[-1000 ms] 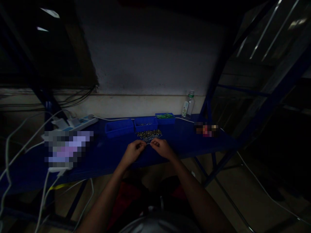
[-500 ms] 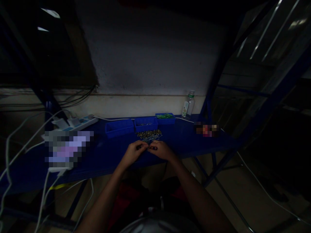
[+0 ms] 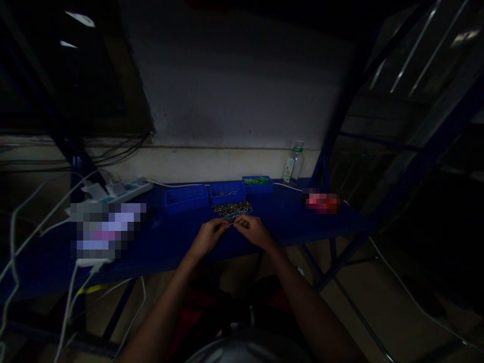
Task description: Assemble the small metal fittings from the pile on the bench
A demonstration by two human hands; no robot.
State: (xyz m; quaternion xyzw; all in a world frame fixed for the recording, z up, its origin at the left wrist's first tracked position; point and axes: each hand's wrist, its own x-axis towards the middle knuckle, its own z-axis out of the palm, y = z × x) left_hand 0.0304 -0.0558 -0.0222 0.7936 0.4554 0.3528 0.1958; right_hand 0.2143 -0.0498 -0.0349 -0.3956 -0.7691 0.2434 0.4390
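Note:
My left hand and my right hand meet over the front of the blue table, fingertips pinched close together. Between them runs a thin, pale metal piece that looks like a screw, held at both ends; its details are too dark to make out. Just beyond the fingers lies a heap of silver screws. Behind those is a pile of small brass-coloured parts, too small to name surely.
Along the back stand a blue bin, a second bin with a few metal pieces, and a bin of green items. A clear bottle is at right. A power strip and white cables lie left, near a blurred-out item.
My fingertips have drawn slightly apart and up, and the thin metal piece now shows between them. My right hand's fingers are straighter than before.

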